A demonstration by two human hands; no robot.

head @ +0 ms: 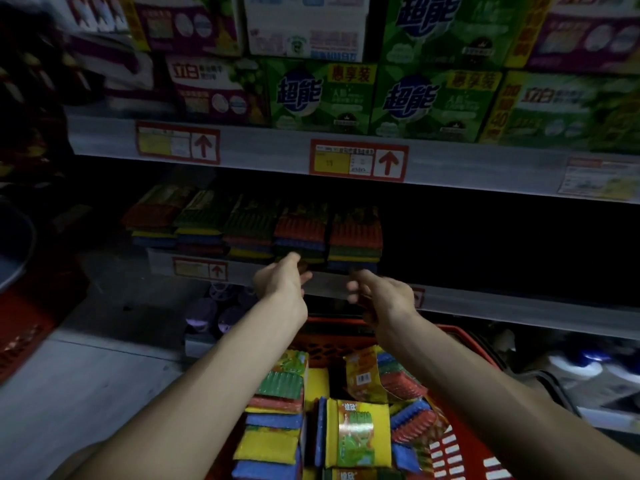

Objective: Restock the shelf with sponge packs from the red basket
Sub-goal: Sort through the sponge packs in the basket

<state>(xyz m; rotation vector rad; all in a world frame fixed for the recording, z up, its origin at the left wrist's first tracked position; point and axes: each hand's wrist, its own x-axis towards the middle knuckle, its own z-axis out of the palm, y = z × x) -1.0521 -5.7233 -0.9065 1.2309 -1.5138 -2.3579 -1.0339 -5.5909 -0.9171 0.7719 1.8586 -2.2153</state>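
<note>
While our left hand (280,284) and right hand (384,296) hover at the shelf lip (330,283), fingers loosely curled and empty, the sponge packs (358,434) lie nearer us, in the red basket (332,341), below both wrists.

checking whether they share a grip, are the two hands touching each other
Apart. Head view: a strip of shelf edge shows between the left hand and the right hand.

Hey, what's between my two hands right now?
No pack. Between the left hand and the right hand only the shelf's grey edge strip shows, in the head view.
</note>
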